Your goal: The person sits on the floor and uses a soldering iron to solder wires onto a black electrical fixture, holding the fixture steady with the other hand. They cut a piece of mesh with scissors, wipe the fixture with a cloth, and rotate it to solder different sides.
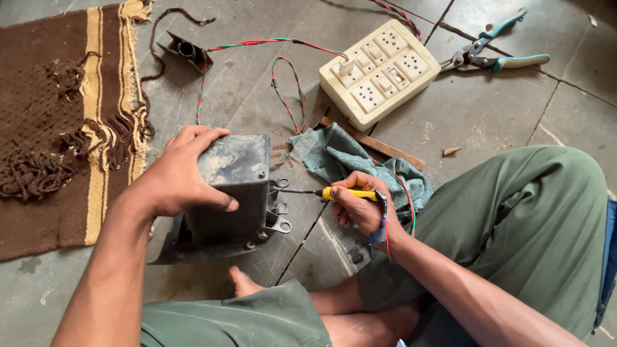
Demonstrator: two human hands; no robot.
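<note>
- Foreground: the person sits on the tiled floor (488, 115) in green trousers (533, 218), a bare foot (241, 283) resting just below the work.
- Left hand (183, 177): laid over the top and near face of a dark metal box (234, 186), fingers spread across its upper edge and the thumb pressed against its front, steadying it. The box stands upright on a flared dark base plate (193, 254).
- Right hand (360, 205): fingers curled and pressed together around the yellow handle of a screwdriver (328, 193), whose thin shaft runs leftwards to the metal terminal lugs (277, 205) on the box's right side. The tip appears to meet the uppermost lug; whether a screw sits there is too small to tell.
- Progress, as a judgement: work is under way at the top lug. The lower lugs show no attached lead, so connections there look not yet made or already freed.
- Just behind the hand: a crumpled teal cloth (360, 164), with a red and green twisted wire (286, 90) passing over it and round the wrist.
- Middle distance: a strip of wood (379, 144) and small scraps scattered near the box.
- Left: a brown fringed rug (58, 115).
- Farther: a cream switch and socket board (379, 71); the wire reaches a small dark fitting (186, 50).
- Farthest: teal-handled snips (495, 54), lying untouched.
</note>
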